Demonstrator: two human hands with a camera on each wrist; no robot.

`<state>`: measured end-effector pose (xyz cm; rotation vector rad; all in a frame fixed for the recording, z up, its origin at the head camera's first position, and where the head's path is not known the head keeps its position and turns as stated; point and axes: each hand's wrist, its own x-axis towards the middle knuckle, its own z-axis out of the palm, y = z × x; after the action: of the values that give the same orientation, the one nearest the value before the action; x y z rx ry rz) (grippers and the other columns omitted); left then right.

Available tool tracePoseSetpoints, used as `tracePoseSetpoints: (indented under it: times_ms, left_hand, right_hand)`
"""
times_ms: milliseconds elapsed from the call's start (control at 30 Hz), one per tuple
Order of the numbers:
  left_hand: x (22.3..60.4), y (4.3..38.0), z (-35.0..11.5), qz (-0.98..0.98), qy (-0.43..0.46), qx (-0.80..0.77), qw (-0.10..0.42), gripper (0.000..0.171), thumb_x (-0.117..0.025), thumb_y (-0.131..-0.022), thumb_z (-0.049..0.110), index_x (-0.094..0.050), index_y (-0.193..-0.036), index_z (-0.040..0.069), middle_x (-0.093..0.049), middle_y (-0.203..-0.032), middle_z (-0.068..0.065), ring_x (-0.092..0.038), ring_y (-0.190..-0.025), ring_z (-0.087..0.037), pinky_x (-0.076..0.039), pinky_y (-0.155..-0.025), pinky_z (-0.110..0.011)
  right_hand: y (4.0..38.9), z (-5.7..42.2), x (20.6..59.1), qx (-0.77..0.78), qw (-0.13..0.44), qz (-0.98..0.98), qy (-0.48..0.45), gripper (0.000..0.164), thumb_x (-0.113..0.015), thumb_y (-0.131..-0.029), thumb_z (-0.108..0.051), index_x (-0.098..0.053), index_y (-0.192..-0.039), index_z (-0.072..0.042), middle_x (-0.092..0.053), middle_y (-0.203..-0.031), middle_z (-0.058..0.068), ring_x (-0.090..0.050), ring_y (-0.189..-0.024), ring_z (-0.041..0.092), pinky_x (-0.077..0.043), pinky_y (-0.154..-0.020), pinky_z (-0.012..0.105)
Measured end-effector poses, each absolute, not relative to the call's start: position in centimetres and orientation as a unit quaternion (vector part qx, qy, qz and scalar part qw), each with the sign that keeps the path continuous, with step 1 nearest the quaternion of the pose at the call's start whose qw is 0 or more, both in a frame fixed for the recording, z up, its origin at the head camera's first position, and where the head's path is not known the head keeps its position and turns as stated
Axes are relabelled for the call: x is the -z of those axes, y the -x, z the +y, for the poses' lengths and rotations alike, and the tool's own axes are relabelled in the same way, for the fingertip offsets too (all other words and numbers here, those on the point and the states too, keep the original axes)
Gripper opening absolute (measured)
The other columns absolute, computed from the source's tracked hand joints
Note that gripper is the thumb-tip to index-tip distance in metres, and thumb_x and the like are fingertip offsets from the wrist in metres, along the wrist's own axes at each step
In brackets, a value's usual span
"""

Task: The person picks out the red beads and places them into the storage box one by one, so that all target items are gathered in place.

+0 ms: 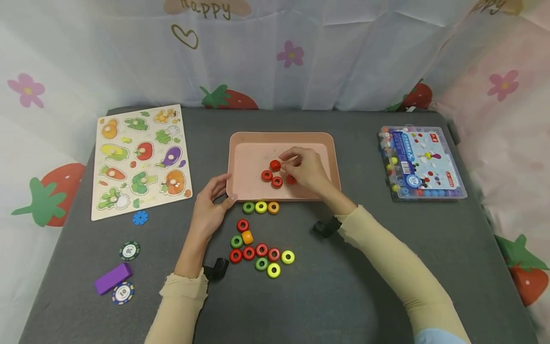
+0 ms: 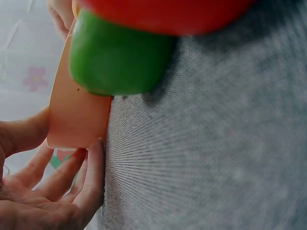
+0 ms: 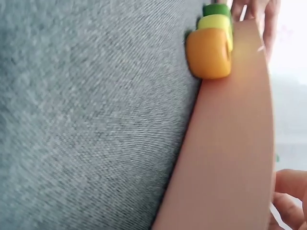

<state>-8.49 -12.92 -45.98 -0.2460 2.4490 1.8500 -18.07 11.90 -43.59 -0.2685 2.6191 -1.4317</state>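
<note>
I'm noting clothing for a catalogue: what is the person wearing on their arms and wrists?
The left sleeve and right sleeve are plain beige, with wrinkled ends short of the wrists. A small black gadget sits beside each, at the left cuff and the right. Light blue cloth shows higher on the right arm. No gloves show.

Cream-beige fabric sleeves point(image 1: 393, 265) ended in gathered cuffs point(image 1: 185, 283); pale-blue cloth point(image 1: 440, 336) showed at the right sleeve's upper end, and small black blocks point(image 1: 217, 269), probably wrist cameras, sat beside the cuffs.
</note>
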Motion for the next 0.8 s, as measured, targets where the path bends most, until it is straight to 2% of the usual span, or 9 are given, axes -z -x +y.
tracePoseSetpoints:
  times_ms: [167, 333, 433, 533, 633, 733, 800]
  left_hand:
    - [45.9, 8.5, -12.9, 0.796, 0.076, -0.6, 0.029, 0.052, -0.07, -0.092, 0.005, -0.056, -0.141, 0.015, -0.058, -0.141, -0.012, -0.054, -0.131, -0.028, -0.038, -0.111, -0.048]
    - [45.8, 8.6, -12.9, 0.796, 0.077, -0.6, 0.03, 0.052, -0.071, -0.092, 0.005, -0.056, -0.141, 0.015, -0.059, -0.141, -0.013, -0.054, -0.131, -0.028, -0.038, -0.111, -0.048]
    - [45.8, 8.6, -13.0, 0.796, 0.077, -0.6, 0.03, 0.052, -0.071, -0.092, 0.005, -0.056, -0.141, 0.015, -0.059, -0.141, -0.012, -0.054, -0.131, -0.027, -0.038, -0.11, -0.048]
    - [45.8, 8.6, -13.1, 0.797, 0.074, -0.599, 0.028, 0.052, -0.07, -0.092, 0.005, -0.056, -0.141, 0.015, -0.059, -0.141, -0.012, -0.055, -0.131, -0.028, -0.039, -0.109, -0.049]
    - [45.9, 8.5, -13.1, 0.796, 0.07, -0.6, 0.025, 0.052, -0.07, -0.092, 0.004, -0.056, -0.141, 0.014, -0.059, -0.14, -0.013, -0.055, -0.131, -0.028, -0.039, -0.11, -0.049]
    - [46.0, 8.5, -13.1, 0.796, 0.07, -0.601, 0.025, 0.052, -0.07, -0.092, 0.004, -0.056, -0.141, 0.014, -0.059, -0.14, -0.013, -0.055, -0.13, -0.029, -0.036, -0.112, -0.049]
    - [46.0, 8.5, -13.0, 0.796, 0.072, -0.6, 0.026, 0.052, -0.07, -0.092, 0.004, -0.056, -0.141, 0.014, -0.059, -0.14, -0.013, -0.055, -0.13, -0.028, -0.036, -0.112, -0.049]
  right_hand:
    - [17.0, 12.0, 42.7, 0.48, 0.076, 0.865, 0.125, 0.019, -0.075, -0.088, -0.005, -0.074, -0.107, -0.005, -0.074, -0.097, 0.008, -0.069, -0.08, 0.021, -0.05, -0.062, 0.024]
    - [14.4, 11.5, 41.6, 0.485, 0.099, 0.842, 0.215, 0.018, -0.077, -0.087, -0.009, -0.074, -0.105, -0.007, -0.072, -0.095, 0.005, -0.065, -0.078, 0.018, -0.051, -0.068, 0.027]
    - [12.6, 10.8, 41.5, 0.482, 0.126, 0.824, 0.271, 0.018, -0.077, -0.087, -0.009, -0.074, -0.105, -0.008, -0.072, -0.097, 0.005, -0.063, -0.074, 0.015, -0.05, -0.064, 0.028]
    - [11.0, 10.0, 42.0, 0.472, 0.166, 0.807, 0.313, 0.023, -0.075, -0.089, -0.007, -0.073, -0.112, -0.009, -0.072, -0.096, 0.006, -0.061, -0.067, 0.013, -0.048, -0.06, 0.026]
    - [9.9, 9.1, 42.9, 0.462, 0.22, 0.789, 0.339, 0.032, -0.069, -0.093, -0.004, -0.07, -0.124, -0.011, -0.069, -0.104, 0.008, -0.061, -0.06, 0.016, -0.049, -0.059, 0.025]
    - [9.3, 8.4, 43.9, 0.442, 0.258, 0.779, 0.362, 0.038, -0.061, -0.097, -0.001, -0.065, -0.133, -0.013, -0.066, -0.123, 0.007, -0.064, -0.06, 0.019, -0.053, -0.062, 0.026]
    - [9.1, 8.1, 44.4, 0.426, 0.266, 0.779, 0.375, 0.04, -0.058, -0.098, 0.001, -0.064, -0.135, -0.014, -0.062, -0.135, 0.004, -0.069, -0.08, 0.017, -0.055, -0.077, 0.027]
